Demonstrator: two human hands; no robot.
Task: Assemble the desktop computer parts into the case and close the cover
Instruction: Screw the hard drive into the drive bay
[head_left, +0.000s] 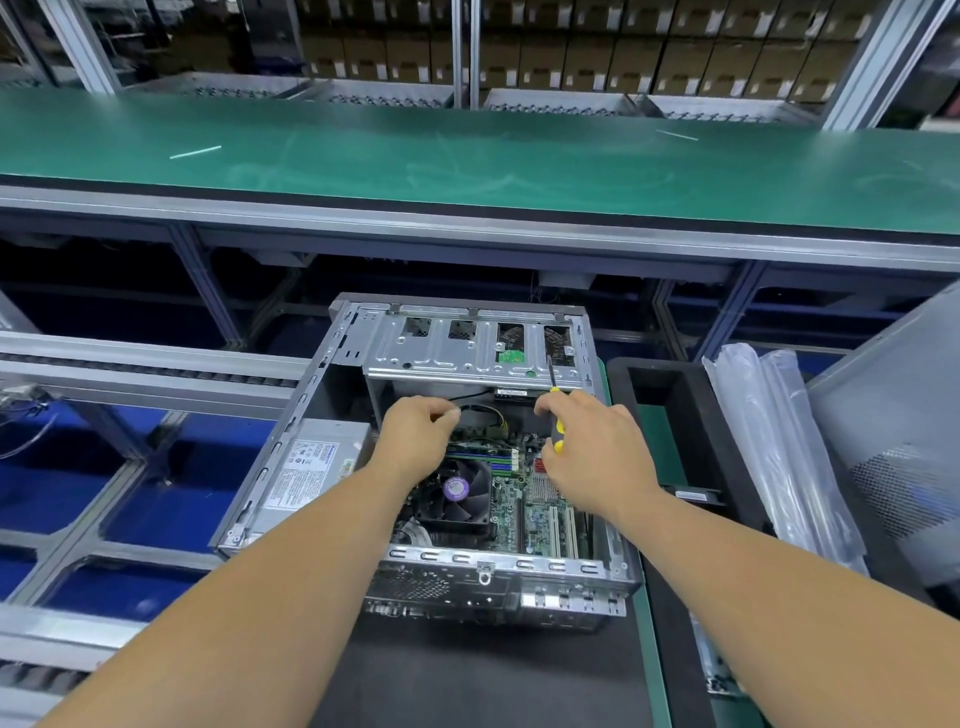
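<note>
An open grey desktop case lies on its side on a black mat. Inside it I see the motherboard, a CPU fan with a purple sticker, a silver power supply at the left and a metal drive cage at the far end. My left hand pinches a black cable just below the cage. My right hand grips a yellow-and-black screwdriver, whose shaft points up to the cage's right end.
A grey side panel leans at the right, beside clear plastic bags and a black foam tray. A green conveyor belt runs across behind the case. Metal roller rails lie at the left.
</note>
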